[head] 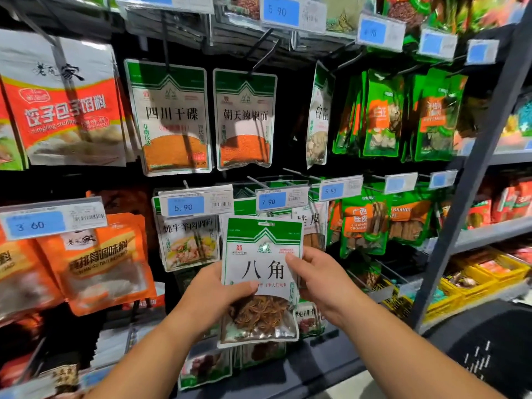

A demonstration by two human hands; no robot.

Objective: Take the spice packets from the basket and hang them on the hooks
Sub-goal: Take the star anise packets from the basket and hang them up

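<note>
Star anise packet (260,272), white with a green band across the top and a clear window at the bottom showing the brown pods, is held upright in front of the shelf rack, its top edge just below the 7.90 price tag (280,200) and its hang hole (266,224) not on any prong. Both hands are grasping it: the left hand (213,295) grips the left edge with the thumb laid across the front near the middle, and the right hand (319,277) pinches the right edge, thumb on the front beside the printed characters. A bare metal hook (256,181) juts out just above and left of the 7.90 price tag. Left of that tag hangs a 5.90 price tag (195,205), with a stew seasoning packet (190,243) beneath it. Higher up from the 7.90 price tag hang a chili powder packet (244,119) and, further left, a Sichuan dry dip packet (172,116), both white and green with orange powder in their windows. Right of the tag are green cinnamon packets (362,223); far to its left, orange rib seasoning packets (98,263) hang under a 3.60 price tag (51,221). Well to the lower right of the tag, yellow crates (501,272) sit on a neighbouring shelf
</note>
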